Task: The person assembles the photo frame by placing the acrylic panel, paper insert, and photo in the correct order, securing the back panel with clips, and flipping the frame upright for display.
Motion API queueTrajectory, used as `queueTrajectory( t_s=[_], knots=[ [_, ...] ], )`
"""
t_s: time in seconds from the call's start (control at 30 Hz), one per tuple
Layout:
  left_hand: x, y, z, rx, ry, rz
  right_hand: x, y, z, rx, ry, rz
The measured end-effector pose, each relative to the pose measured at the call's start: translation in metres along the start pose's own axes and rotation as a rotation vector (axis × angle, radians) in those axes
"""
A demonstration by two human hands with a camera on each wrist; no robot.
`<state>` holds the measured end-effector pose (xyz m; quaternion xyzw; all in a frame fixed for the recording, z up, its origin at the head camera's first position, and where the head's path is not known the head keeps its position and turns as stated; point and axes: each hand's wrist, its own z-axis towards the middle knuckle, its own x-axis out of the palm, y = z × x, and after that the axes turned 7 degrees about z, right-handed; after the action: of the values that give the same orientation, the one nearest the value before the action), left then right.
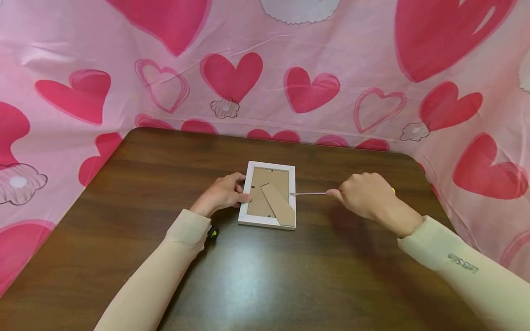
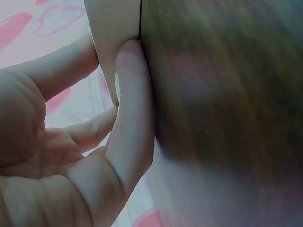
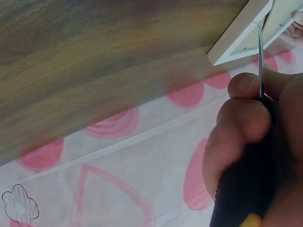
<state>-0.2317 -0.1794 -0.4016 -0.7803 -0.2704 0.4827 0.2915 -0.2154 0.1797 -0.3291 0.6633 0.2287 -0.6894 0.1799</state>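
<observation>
A white picture frame (image 1: 269, 221) lies face down on the brown table, its cardboard back and slanted easel leg (image 1: 278, 204) facing up. My left hand (image 1: 223, 192) holds the frame's left side, thumb over the rim and fingers along the edge. In the left wrist view a finger (image 2: 135, 90) lies between the frame's side (image 2: 113, 28) and the tabletop. My right hand (image 1: 364, 195) grips a screwdriver by its black handle (image 3: 244, 189), which has a yellow part. The screwdriver's thin metal shaft (image 1: 310, 193) points left, its tip at the inner edge of the frame's right side.
The dark wooden table (image 1: 331, 285) has rounded far corners. Pink cloth with red hearts (image 1: 232, 76) hangs behind and at both sides. A small black and yellow-green object (image 1: 213, 232) shows beside the left cuff.
</observation>
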Motion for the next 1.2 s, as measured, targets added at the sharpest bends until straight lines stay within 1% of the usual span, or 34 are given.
queueTrajectory(
  t_s=[0.1, 0.33, 0.53, 0.73, 0.93, 1.2],
  knots=[
    [0.0, 0.0, 0.0, 0.003, -0.002, -0.004, 0.0, 0.0, 0.0, 0.002, 0.011, 0.001],
    [0.003, 0.004, 0.005, 0.055, 0.004, -0.043, 0.001, 0.001, -0.001, 0.017, 0.01, 0.01],
    [0.003, 0.003, 0.004, 0.036, 0.004, -0.038, 0.0, 0.005, 0.0, -0.052, -0.039, -0.041],
    [0.001, 0.002, 0.003, 0.013, 0.0, 0.003, -0.006, 0.013, 0.007, -0.123, -0.077, -0.115],
    [0.0, 0.001, 0.001, 0.003, -0.002, 0.016, -0.019, 0.024, 0.016, -0.187, -0.069, -0.212],
    [0.0, -0.001, 0.002, 0.015, 0.0, 0.023, -0.03, 0.034, 0.022, -0.234, -0.045, -0.306]
  ],
)
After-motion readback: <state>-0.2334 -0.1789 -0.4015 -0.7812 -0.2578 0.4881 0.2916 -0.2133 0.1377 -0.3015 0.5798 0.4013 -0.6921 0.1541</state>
